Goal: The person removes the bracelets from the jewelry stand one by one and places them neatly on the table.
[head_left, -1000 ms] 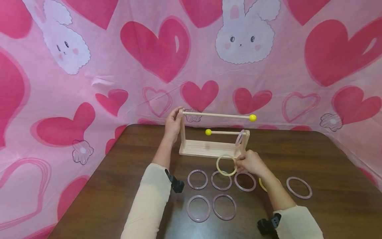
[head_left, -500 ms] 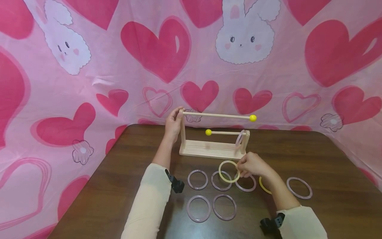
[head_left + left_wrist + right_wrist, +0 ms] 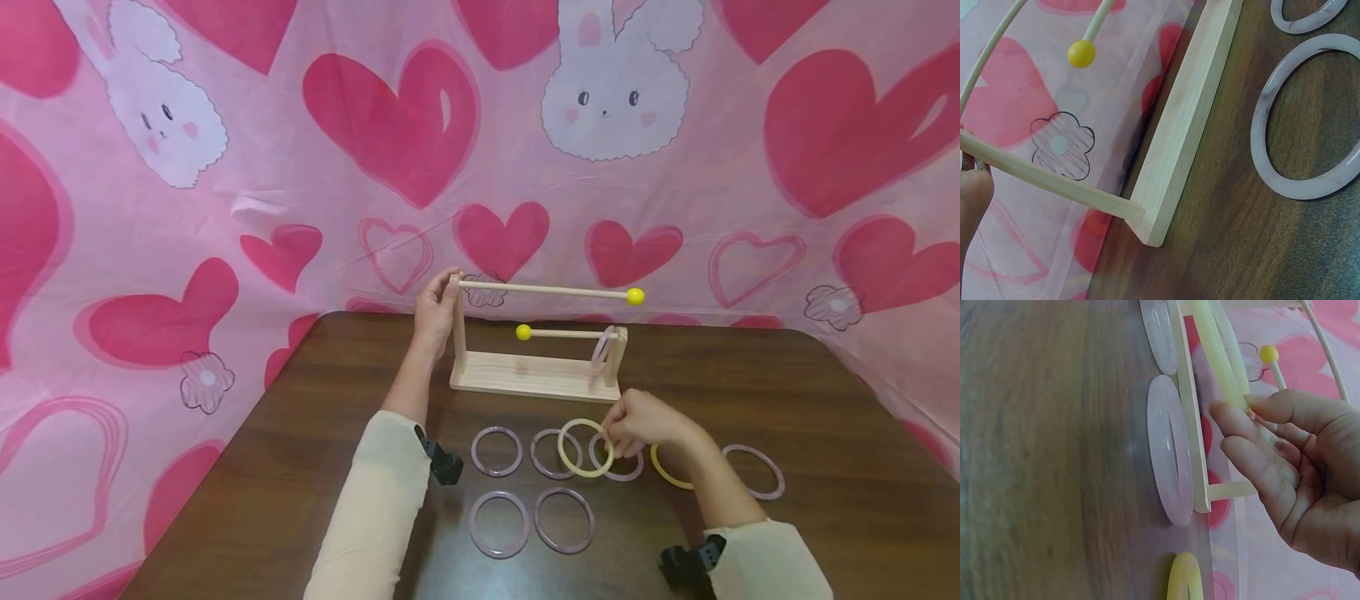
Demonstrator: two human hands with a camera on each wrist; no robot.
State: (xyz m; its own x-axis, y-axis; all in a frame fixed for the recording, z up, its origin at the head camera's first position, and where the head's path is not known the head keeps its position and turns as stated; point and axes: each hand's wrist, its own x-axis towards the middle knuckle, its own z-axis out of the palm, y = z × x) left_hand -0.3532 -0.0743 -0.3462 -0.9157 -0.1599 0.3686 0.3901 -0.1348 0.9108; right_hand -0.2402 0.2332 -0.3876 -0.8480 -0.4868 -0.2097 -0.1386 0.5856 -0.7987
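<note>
My left hand (image 3: 437, 315) holds the top of the left post of a pale wooden rack (image 3: 525, 374); its fingertips are partly hidden behind the post. The rack has two horizontal rods with yellow end balls (image 3: 635, 297). One pale purple ring (image 3: 600, 354) hangs on the lower rod, by the right post. In front of the rack, my right hand (image 3: 647, 422) pinches a yellow ring (image 3: 561, 450) by its right edge, between thumb and index finger (image 3: 1235, 422). The ring is raised and tilted, overlapping two purple rings in the head view.
Several purple rings lie flat on the brown table (image 3: 360, 517), among them one front-left ring (image 3: 473, 525) and one far-right ring (image 3: 780, 479). A second yellow ring (image 3: 658, 469) lies partly behind the right wrist. A pink heart-patterned cloth (image 3: 337, 250) hangs behind the table.
My right hand has drawn the yellow ring away from the rack, nearer to me and slightly rightward. My left hand and the rack have stayed in place.
</note>
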